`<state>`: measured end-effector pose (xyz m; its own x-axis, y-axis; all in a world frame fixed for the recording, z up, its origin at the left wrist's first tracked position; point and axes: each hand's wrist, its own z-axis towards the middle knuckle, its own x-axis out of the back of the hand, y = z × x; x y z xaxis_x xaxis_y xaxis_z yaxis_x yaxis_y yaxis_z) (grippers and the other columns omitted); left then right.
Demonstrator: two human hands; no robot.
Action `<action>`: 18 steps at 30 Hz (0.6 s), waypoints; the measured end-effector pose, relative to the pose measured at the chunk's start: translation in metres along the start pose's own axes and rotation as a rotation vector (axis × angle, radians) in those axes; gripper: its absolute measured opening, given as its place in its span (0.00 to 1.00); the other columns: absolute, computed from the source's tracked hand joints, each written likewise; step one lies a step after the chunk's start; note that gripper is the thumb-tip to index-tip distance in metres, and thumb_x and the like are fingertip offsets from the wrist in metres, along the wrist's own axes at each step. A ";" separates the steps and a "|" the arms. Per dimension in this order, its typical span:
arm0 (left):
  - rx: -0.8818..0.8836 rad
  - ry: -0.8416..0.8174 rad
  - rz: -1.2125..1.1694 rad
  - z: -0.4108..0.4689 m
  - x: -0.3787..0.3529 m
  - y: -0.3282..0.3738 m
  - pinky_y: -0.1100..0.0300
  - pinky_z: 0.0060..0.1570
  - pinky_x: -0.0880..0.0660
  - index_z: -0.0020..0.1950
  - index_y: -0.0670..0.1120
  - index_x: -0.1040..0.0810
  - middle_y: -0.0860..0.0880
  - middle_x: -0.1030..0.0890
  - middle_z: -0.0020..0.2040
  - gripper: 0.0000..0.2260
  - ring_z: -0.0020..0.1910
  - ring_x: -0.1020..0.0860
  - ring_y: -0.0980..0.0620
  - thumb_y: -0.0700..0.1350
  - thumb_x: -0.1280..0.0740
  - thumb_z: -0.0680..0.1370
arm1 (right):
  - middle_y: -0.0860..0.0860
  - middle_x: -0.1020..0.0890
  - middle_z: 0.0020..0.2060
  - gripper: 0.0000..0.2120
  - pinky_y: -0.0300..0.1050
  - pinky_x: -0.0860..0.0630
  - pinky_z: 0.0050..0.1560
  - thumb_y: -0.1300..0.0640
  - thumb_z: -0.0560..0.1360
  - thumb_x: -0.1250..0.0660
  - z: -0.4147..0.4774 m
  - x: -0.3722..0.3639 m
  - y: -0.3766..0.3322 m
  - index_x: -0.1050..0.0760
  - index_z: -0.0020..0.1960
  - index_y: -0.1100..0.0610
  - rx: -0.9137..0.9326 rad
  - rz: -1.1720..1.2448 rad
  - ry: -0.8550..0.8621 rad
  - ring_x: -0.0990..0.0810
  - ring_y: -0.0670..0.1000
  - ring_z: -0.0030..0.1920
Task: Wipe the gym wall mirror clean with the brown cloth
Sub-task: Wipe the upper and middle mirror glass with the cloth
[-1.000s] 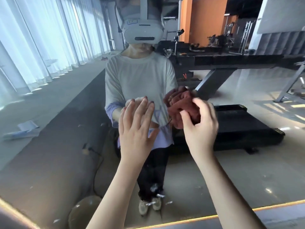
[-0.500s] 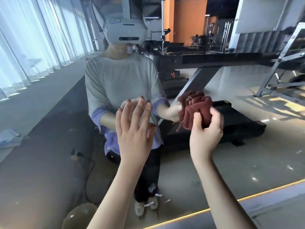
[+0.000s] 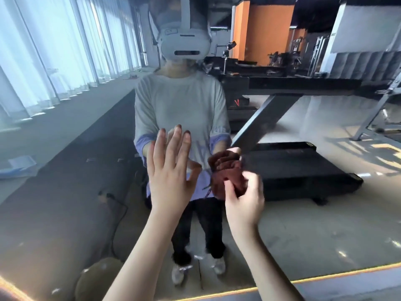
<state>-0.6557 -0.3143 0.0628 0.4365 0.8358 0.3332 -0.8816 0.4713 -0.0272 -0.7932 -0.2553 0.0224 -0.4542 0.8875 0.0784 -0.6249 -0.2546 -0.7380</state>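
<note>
1. I see the left hand (image 3: 171,177) flat, fingers straight and slightly spread, palm toward the mirror (image 3: 65,192); I can't confirm contact.
2. Right hand (image 3: 245,203) grips the brown cloth (image 3: 227,177), fingers curled round its lower part.
3. Cloth is a soft wrinkled wad held up at the glass, just right of the left hand (fingers motion-blurred).
4. Mirror is smooth and hazy, with an amber strip (image 3: 325,276) along its bottom edge.
5. Reflected: white hard-shell headset (image 3: 184,43), sheer pleated curtains (image 3: 54,51), matte black treadmill (image 3: 293,168).
6. Print on the reflected sleeve is too blurred to read.
</note>
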 end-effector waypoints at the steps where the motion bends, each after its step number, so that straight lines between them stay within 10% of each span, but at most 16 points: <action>1: 0.009 0.011 0.012 0.000 0.000 0.001 0.43 0.75 0.44 0.75 0.43 0.31 0.42 0.30 0.75 0.29 0.75 0.37 0.37 0.48 0.31 0.75 | 0.54 0.19 0.46 0.18 0.40 0.32 0.41 0.49 0.68 0.36 0.002 0.003 0.001 0.23 0.51 0.59 0.042 -0.001 -0.044 0.20 0.58 0.45; 18: 0.082 -0.035 0.032 -0.002 0.005 0.012 0.40 0.72 0.37 0.75 0.44 0.34 0.42 0.31 0.75 0.32 0.75 0.37 0.37 0.49 0.30 0.73 | 0.58 0.21 0.48 0.18 0.39 0.32 0.45 0.51 0.70 0.34 0.002 0.024 0.056 0.26 0.56 0.58 -0.098 0.078 -0.010 0.20 0.60 0.47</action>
<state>-0.6641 -0.3040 0.0626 0.4028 0.8388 0.3662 -0.9073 0.4187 0.0387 -0.8405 -0.2491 -0.0155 -0.5055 0.8625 0.0239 -0.5224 -0.2839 -0.8040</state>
